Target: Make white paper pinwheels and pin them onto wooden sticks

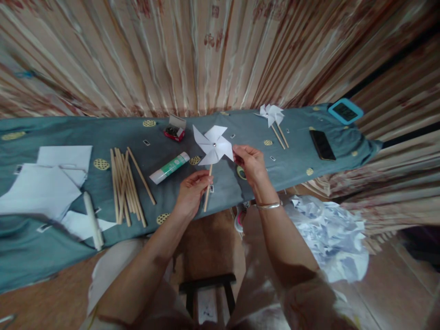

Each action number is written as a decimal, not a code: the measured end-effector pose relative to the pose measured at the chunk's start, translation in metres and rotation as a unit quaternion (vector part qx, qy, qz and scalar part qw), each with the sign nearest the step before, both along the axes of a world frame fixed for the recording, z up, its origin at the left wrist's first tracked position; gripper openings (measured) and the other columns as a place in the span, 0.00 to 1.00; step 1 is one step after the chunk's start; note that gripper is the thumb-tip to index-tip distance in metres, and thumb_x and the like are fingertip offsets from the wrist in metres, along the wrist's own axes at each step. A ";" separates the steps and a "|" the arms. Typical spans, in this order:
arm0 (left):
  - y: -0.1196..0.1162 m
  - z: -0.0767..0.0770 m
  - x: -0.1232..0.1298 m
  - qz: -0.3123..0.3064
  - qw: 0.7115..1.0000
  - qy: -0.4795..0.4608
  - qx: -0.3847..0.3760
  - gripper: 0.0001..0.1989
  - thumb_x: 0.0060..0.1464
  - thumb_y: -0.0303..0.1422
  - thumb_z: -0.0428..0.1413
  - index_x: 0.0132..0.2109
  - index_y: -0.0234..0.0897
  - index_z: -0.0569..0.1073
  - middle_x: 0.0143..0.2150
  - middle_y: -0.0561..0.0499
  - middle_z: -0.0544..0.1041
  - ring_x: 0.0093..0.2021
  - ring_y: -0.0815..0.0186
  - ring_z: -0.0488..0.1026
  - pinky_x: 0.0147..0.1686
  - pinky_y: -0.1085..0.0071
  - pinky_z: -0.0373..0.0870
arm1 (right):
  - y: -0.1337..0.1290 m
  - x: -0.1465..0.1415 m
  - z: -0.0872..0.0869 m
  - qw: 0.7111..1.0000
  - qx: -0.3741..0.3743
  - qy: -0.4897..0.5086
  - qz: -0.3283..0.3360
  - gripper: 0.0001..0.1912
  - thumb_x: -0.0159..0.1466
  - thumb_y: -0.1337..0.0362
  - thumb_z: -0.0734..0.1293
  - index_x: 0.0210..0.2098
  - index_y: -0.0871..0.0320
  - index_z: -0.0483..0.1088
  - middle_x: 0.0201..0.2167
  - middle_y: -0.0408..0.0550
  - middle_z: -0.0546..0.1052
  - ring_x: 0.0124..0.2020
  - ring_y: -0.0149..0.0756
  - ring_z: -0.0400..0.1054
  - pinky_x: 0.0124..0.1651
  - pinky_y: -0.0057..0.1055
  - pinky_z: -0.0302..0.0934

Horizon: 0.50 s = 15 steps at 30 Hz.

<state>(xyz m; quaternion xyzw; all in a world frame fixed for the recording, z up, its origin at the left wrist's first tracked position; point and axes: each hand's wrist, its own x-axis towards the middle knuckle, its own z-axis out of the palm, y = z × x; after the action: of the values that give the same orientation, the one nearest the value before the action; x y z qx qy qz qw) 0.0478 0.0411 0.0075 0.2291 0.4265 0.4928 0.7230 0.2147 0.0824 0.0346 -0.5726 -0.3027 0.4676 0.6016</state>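
Above the cloth a white paper pinwheel (pixel 213 144) faces up, with a round pin head at its centre and a wooden stick below. My left hand (pixel 193 192) pinches that stick between thumb and fingers, just under the blades. At the right-hand blade, my right hand (pixel 251 162) has its thumb and fingertips closed on the paper edge. A silver bangle (pixel 270 206) circles my right wrist. Left of the pinwheel lies a glue stick (pixel 169 168) with a green label. Behind it stands an opened small red box (pixel 174 132) with dark contents.
Several wooden sticks (pixel 128 188), paper sheets (pixel 41 185) and a whitish rod (pixel 92 220) lie at left. Further right are finished pinwheels (pixel 271 114), a phone (pixel 322 145) and a blue-framed timer (pixel 345 111). A bag of paper scraps (pixel 330 233) sits below the table's right side.
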 end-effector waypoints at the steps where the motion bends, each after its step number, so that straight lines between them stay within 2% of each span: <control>1: 0.000 0.000 0.000 -0.002 1.000 0.000 0.000 0.18 0.27 0.33 0.73 0.31 0.34 0.80 0.24 0.54 0.77 0.26 0.75 0.71 0.28 0.79 0.67 | 0.000 0.000 0.001 1.000 -0.002 -0.002 0.002 0.17 0.38 0.52 0.79 0.17 0.56 0.72 0.16 0.38 0.72 0.21 0.25 0.62 0.26 0.24 0.56; 15: 0.001 0.000 0.000 0.005 1.000 0.002 -0.012 0.19 0.27 0.31 0.73 0.31 0.34 0.79 0.24 0.54 0.77 0.25 0.73 0.71 0.28 0.77 0.67 | -0.003 -0.006 0.000 0.998 0.002 -0.015 0.059 0.21 0.39 0.47 0.79 0.14 0.56 0.70 0.14 0.38 0.70 0.18 0.23 0.59 0.23 0.25 0.53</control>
<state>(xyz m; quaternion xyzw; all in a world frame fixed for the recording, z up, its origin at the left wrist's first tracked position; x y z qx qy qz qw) 0.0483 0.0422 0.0080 0.2193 0.4351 0.4907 0.7224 0.2083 0.0792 0.0342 -0.5597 -0.3454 0.4929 0.5696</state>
